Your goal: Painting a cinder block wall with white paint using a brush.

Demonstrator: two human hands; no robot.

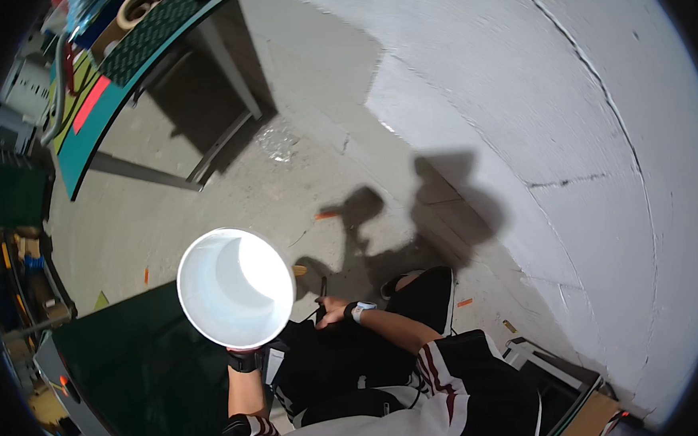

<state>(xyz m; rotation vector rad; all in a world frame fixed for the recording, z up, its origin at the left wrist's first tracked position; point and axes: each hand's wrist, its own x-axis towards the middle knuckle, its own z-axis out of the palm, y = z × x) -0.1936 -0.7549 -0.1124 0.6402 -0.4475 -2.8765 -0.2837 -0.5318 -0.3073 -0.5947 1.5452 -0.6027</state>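
Here, we see the white bucket at near left, directly beyond the left hand, its mouth facing us; that grip seems closed on it, fingers hidden. Our right hand sits farther right, well apart, fingers bent beside dark cloth, though we cannot tell whether it grasps anything.

White bucket held up by mostly hidden left hand, right hand near black trousers; teal table beyond
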